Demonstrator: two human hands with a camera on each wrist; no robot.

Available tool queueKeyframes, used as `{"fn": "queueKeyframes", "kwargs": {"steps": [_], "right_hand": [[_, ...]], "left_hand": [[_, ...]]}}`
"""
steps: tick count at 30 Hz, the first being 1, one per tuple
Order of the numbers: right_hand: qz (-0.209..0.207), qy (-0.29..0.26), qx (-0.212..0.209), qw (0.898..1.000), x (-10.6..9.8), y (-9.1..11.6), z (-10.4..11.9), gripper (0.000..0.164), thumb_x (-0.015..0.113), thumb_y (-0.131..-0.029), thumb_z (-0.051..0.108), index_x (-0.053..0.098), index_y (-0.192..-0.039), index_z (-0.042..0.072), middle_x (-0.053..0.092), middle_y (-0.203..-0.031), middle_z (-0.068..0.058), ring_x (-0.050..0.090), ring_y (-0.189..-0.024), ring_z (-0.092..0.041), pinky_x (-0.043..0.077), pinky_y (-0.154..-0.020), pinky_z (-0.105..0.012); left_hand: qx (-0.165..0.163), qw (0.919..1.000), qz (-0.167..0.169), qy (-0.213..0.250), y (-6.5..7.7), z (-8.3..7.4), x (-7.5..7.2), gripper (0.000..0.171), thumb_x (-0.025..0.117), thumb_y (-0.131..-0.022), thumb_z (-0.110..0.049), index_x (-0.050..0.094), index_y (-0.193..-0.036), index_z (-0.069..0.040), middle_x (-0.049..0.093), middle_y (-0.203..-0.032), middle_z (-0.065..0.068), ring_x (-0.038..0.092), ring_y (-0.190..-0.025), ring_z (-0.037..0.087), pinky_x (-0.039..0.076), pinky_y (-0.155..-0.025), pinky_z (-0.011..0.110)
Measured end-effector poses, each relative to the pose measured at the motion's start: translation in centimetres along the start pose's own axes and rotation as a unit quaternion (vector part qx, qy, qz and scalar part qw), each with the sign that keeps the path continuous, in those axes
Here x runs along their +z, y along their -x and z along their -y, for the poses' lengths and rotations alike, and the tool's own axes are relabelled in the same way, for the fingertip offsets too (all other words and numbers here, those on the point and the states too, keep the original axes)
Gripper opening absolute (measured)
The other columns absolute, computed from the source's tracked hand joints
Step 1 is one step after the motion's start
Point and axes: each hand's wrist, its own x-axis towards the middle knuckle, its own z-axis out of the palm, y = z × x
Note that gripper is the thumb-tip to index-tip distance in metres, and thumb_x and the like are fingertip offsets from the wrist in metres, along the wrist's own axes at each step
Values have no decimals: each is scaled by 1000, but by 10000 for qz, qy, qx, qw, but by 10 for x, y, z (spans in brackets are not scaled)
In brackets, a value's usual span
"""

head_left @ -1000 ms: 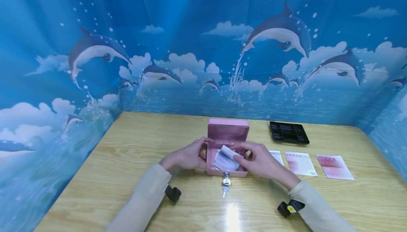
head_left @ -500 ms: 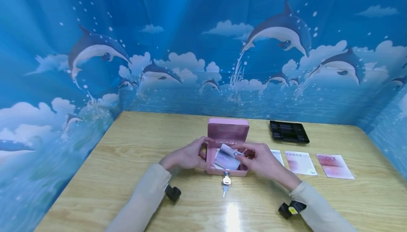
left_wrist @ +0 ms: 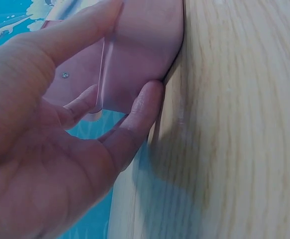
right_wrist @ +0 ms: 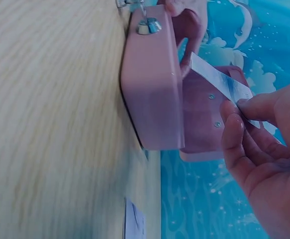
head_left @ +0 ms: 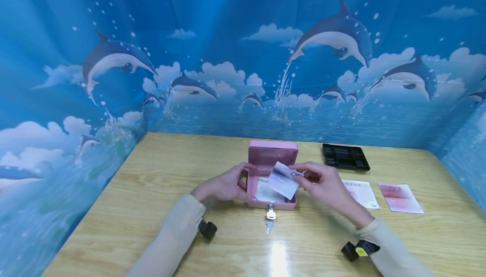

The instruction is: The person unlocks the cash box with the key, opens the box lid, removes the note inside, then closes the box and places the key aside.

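Note:
A small pink cash box (head_left: 271, 206) stands with its lid (head_left: 272, 155) raised; a key with a second key (head_left: 269, 222) hangs from the lock at its front. My left hand (head_left: 225, 184) holds the box's left end, thumb toward the front and fingers toward the back; in the left wrist view its fingers touch the pink side wall (left_wrist: 145, 45). My right hand (head_left: 322, 183) pinches a purplish banknote (head_left: 284, 182) by its right edge, tilted above the box opening. Another pale note (head_left: 263, 190) lies inside the box, partly covered by the held one.
A black compartment tray (head_left: 345, 157) lies at the back right of the wooden table (head_left: 182, 154). To the right of the box lie a pale pinkish note (head_left: 362, 194) and a red 100 note (head_left: 400, 198). A dolphin-print curtain (head_left: 228, 57) hangs behind.
My right hand has lifted the purplish banknote up and to the right out of the box, uncovering more of the note below. My left hand stays at the box.

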Motion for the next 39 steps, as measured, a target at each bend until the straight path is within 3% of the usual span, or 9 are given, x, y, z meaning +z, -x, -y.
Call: {"fn": "queueKeyframes", "kwargs": {"steps": [8,14,21,31,39], "right_hand": [[-36,-142,227,9996,-15,6,-3,22,72,-95,11,76,-116,17,77,-100,-6,72,-74,-19,57,-57,-25],[-7,-86,305,9995,-25,12,-6,21,72,-94,8,76,-114,14,76,-106,-11,72,-74,-19,61,-59,-30],[-94,150,228,9996,-37,18,-8,16,74,-93,10,76,-108,15,76,-99,-6,65,-65,-15,55,-55,-25],[424,272,588,9970,-54,27,-15,14,74,-94,14,76,-108,15,76,-103,-7,67,-78,-5,58,-62,-24],[711,232,303,9967,-61,35,-27,13,77,-89,9,77,-101,15,73,-85,4,58,-64,-2,50,-51,-24]], "left_hand": [[-73,10000,-13,7,1,0,0,89,84,-81,-10,33,-154,-17,50,-143,14,62,-113,24,58,-96,39],[-84,10000,-15,20,2,0,-1,88,84,-82,-10,34,-154,-18,49,-144,14,62,-112,24,58,-94,39],[-28,10000,-19,-24,1,1,-1,89,84,-82,-12,34,-154,-18,50,-144,14,62,-113,24,58,-96,39],[-30,9999,-42,-94,1,2,0,88,84,-82,-12,34,-154,-17,50,-143,14,61,-113,24,57,-96,39],[-21,9999,-46,-122,1,2,-1,87,85,-82,-14,35,-154,-19,49,-145,13,61,-114,24,57,-97,39]]}}
